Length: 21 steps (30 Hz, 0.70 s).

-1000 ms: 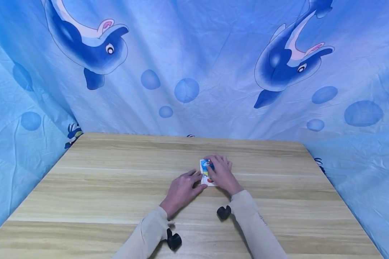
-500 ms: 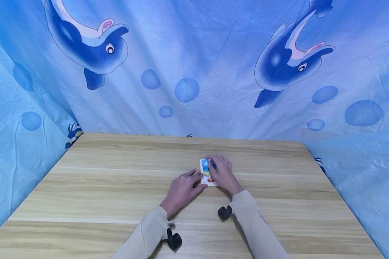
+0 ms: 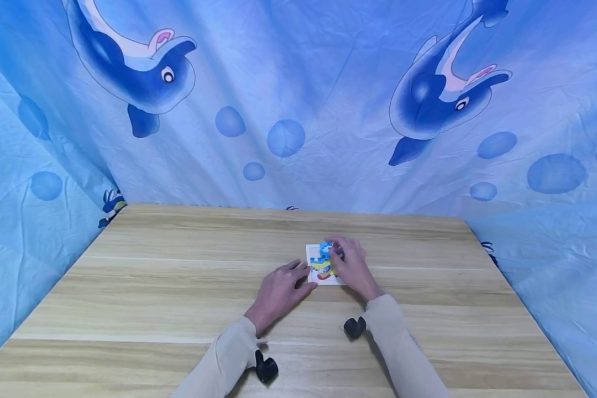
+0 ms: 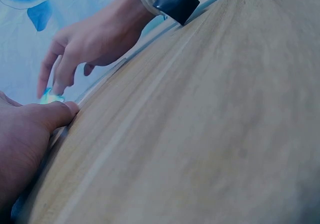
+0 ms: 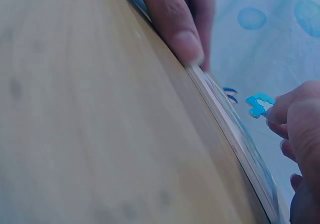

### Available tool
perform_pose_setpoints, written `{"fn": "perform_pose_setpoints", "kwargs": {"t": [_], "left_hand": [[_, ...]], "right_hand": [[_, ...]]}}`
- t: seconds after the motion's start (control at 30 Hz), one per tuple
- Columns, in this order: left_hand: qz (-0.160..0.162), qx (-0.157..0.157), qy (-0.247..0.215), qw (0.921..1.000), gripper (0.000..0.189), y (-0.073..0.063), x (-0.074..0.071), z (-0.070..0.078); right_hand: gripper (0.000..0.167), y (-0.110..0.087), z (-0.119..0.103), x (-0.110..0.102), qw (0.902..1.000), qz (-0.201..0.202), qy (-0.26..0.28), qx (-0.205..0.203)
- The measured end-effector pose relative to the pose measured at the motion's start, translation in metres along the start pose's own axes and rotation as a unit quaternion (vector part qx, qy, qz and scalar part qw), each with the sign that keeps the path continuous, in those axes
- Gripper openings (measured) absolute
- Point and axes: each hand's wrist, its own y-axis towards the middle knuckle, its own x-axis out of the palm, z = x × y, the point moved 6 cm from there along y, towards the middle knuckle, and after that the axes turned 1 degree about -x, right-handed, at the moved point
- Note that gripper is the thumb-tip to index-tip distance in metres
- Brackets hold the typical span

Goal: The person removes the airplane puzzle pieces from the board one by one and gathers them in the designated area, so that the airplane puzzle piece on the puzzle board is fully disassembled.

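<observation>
A small puzzle board (image 3: 333,281) with a white border and a colourful picture lies flat on the wooden table. My left hand (image 3: 281,290) rests at its left side, thumb at the near corner and fingertips along the left edge. In the right wrist view the left thumb (image 5: 182,39) presses on the board's rim. Above the board's far part, my right hand (image 3: 352,268) pinches a blue-and-white puzzle piece (image 5: 259,104) between thumb and fingers, raised off the board. An uncovered pale patch shows at the board's upper left; the right hand hides its right part.
The wooden table (image 3: 179,298) extends on all sides of the board. A blue curtain (image 3: 328,177) with dolphins and bubbles hangs behind its far edge. Dark wrist cameras (image 3: 266,368) sit at both cuffs.
The right hand has lifted the blue puzzle piece from the board and shifted slightly right, baring a pale patch at the upper left. My left hand has stayed still.
</observation>
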Motion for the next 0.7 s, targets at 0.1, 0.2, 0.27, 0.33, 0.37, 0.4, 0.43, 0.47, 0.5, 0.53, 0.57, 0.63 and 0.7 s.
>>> {"fn": "perform_pose_setpoints", "kwargs": {"t": [0.1, 0.2, 0.27, 0.33, 0.37, 0.4, 0.43, 0.47, 0.5, 0.53, 0.57, 0.63, 0.7], "left_hand": [[-0.003, 0.0, -0.002, 1.0, 0.043, 0.0, 0.0, 0.0], [-0.006, 0.0, -0.002, 1.0, 0.043, 0.0, 0.0, 0.0], [-0.007, -0.001, -0.003, 1.0, 0.043, -0.001, 0.0, 0.0], [-0.007, -0.003, -0.004, 1.0, 0.044, -0.001, 0.0, 0.0], [-0.008, -0.003, -0.004, 1.0, 0.044, -0.001, 0.0, 0.0], [-0.007, -0.003, -0.003, 1.0, 0.045, -0.001, 0.0, 0.0], [-0.007, -0.003, -0.002, 1.0, 0.045, -0.001, 0.0, 0.0], [-0.006, -0.003, -0.001, 1.0, 0.045, -0.001, 0.0, 0.0], [-0.006, -0.003, -0.001, 1.0, 0.045, -0.001, -0.001, 0.0], [-0.005, -0.003, 0.001, 1.0, 0.045, -0.001, -0.001, 0.001], [-0.004, -0.003, 0.001, 1.0, 0.045, -0.001, -0.001, 0.001], [-0.003, -0.003, 0.001, 1.0, 0.045, -0.001, -0.002, 0.001], [-0.003, -0.003, 0.0, 1.0, 0.045, -0.001, -0.002, 0.001]], "right_hand": [[0.03, -0.003, 0.006, -0.007, 1.0, 0.002, -0.001, 0.006], [0.029, -0.007, 0.01, -0.014, 0.9999, 0.009, -0.003, 0.001], [0.029, -0.01, 0.012, -0.019, 0.9999, 0.015, 0.001, 0.0], [0.029, -0.012, 0.014, -0.023, 0.9998, 0.018, 0.004, -0.002], [0.029, -0.014, 0.015, -0.025, 0.9998, 0.019, 0.005, -0.002], [0.029, -0.015, 0.017, -0.027, 0.9998, 0.019, 0.004, -0.001], [0.029, -0.016, 0.018, -0.029, 0.9998, 0.021, 0.003, -0.001], [0.03, -0.017, 0.02, -0.031, 0.9998, 0.022, -0.001, 0.0], [0.03, -0.018, 0.021, -0.033, 0.9998, 0.022, -0.001, 0.0], [0.03, -0.019, 0.022, -0.035, 0.9997, 0.022, -0.002, 0.0], [0.03, -0.02, 0.023, -0.038, 0.9997, 0.024, -0.003, 0.0], [0.031, -0.022, 0.025, -0.042, 0.9996, 0.027, -0.003, -0.001], [0.031, -0.024, 0.027, -0.045, 0.9996, 0.029, -0.004, -0.002]]}}
